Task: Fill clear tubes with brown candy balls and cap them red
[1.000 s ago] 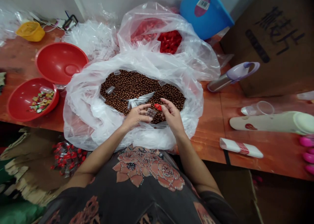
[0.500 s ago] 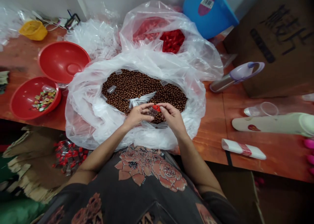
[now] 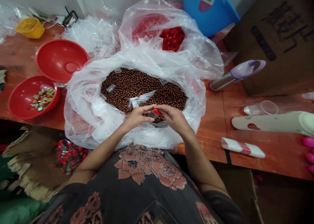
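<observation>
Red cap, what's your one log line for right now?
left hand: holds clear container | right hand: on red cap | below: brown balls in plastic bag

1. The left forearm reaches forward and inward from the lower left, its wrist nearly straight.
2. The left hand is partly closed in a light pinch, index finger above and thumb below, both pointing toward the right hand.
3. The right forearm comes up from the lower right, slanting inward.
4. The right hand is bent inward, back upward, its fingers curved toward the left fingertips.
5. The two hands meet at their fingertips in front of the torso, palms apart; whether the fingertips touch is hard to tell.
</observation>
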`<state>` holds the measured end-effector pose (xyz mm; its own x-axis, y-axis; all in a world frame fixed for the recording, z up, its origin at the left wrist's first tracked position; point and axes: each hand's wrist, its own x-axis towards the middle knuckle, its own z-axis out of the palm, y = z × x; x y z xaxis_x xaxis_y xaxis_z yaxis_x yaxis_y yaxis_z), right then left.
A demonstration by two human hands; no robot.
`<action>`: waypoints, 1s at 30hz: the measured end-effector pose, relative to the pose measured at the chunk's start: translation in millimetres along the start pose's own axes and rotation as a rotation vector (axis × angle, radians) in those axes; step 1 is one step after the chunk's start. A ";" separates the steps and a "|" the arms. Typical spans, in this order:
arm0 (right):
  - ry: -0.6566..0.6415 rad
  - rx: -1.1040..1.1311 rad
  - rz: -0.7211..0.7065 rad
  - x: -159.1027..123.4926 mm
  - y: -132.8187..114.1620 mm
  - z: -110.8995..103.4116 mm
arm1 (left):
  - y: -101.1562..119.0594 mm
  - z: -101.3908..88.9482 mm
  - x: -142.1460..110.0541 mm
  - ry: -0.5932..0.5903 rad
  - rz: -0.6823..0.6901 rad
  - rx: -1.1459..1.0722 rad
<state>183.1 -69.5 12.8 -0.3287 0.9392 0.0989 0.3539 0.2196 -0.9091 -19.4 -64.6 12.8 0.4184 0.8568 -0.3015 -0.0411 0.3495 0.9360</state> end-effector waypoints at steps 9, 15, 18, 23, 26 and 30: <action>-0.052 -0.257 -0.146 -8.2 0.2 3.0 | -1.9 -1.7 -1.7 -0.005 -0.005 0.016; -0.109 -0.613 -0.259 -11.2 -10.1 5.2 | -1.9 -2.5 -4.1 0.015 -0.007 0.047; -0.088 -0.751 -0.298 -11.8 -11.2 10.9 | -2.6 0.8 -6.7 0.036 -0.007 -0.012; -0.026 -0.695 -0.337 -13.1 -5.2 22.1 | -9.4 19.3 -4.8 0.099 -0.124 -0.255; -0.039 -0.646 -0.356 -13.7 -4.6 25.7 | -14.7 30.4 -0.7 0.128 -0.188 -0.387; -0.026 -0.612 -0.401 -12.2 -6.1 25.4 | -17.3 35.9 1.0 0.108 -0.196 -0.491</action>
<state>162.7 -89.0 6.9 -0.5538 0.7508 0.3600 0.6255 0.6605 -0.4153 14.2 -83.5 2.9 0.3661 0.7829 -0.5030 -0.4016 0.6205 0.6735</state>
